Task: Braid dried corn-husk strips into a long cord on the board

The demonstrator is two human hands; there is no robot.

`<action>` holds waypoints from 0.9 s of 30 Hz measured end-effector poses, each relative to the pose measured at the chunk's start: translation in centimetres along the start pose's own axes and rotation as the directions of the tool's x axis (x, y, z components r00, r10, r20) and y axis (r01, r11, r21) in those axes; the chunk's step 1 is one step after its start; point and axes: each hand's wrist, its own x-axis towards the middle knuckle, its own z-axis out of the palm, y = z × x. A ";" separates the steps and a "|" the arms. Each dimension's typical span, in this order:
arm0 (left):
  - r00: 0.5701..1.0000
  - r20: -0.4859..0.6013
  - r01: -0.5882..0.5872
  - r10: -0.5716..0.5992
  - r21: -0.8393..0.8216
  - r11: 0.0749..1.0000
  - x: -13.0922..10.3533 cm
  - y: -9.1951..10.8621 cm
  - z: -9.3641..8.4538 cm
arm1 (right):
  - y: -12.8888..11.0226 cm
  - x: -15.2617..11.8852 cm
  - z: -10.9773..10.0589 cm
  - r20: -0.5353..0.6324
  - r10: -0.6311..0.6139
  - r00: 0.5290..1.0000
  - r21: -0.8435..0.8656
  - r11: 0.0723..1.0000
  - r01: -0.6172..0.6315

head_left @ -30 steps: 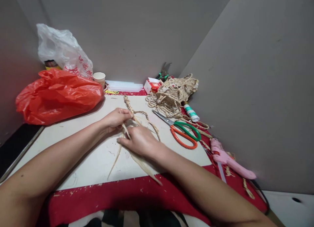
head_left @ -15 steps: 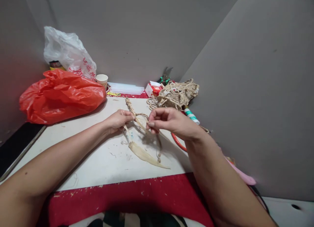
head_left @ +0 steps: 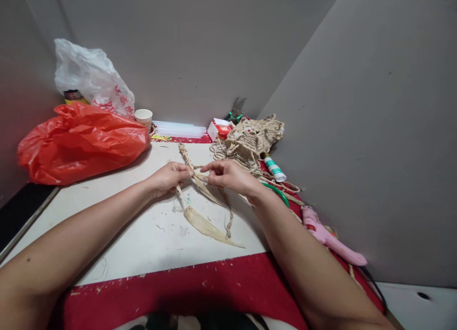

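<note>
My left hand is closed in a pinch on the lower end of a braid of dried, pale husk-like strips, whose knobbly plaited part points away from me. My right hand is just to the right, index finger stretched toward the braid, thumb curled below. A loose strip runs from the braid to its thumb and fingers. Below the hands, another strip slants down to the right. A wide, pale husk hangs lowest, near a thin knotted twisted cord.
A red plastic bag, white bag and paper cup stand back left. Translucent sticks lie at the back. A coiled rope heap, green-handled pliers, a tube and pink glue gun line the right.
My right hand has shifted left and lower, closer to the braid, and its index finger has straightened. My left hand keeps its pinch. The view has shifted slightly.
</note>
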 end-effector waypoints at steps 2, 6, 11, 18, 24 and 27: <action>1.000 -0.006 0.006 -0.006 0.009 1.000 0.0 0.1 0.1 | 0.2 0.1 -0.1 0.024 0.023 0.999 -0.050 0.999 -0.022; 1.000 -0.010 -0.008 0.008 0.045 0.999 -0.1 0.2 0.1 | 0.6 0.3 -0.1 0.040 0.013 0.999 -0.070 0.998 -0.010; 1.000 -0.001 -0.023 0.023 0.055 0.998 0.0 0.0 0.1 | 0.3 0.3 0.2 -0.083 -0.157 0.984 -0.293 0.948 0.126; 0.999 0.018 -0.035 0.034 0.071 0.997 -0.1 -0.1 0.2 | 0.7 0.5 1.3 -0.051 -0.233 0.971 -0.460 0.869 0.184; 1.000 0.013 -0.021 0.020 0.096 0.995 0.1 -0.2 0.1 | 0.2 0.1 1.3 0.094 -0.291 0.952 -0.470 0.830 0.300; 1.000 0.007 -0.010 0.010 0.113 0.993 0.1 -0.4 0.0 | 0.2 0.2 1.2 0.126 -0.300 0.946 -0.481 0.815 0.323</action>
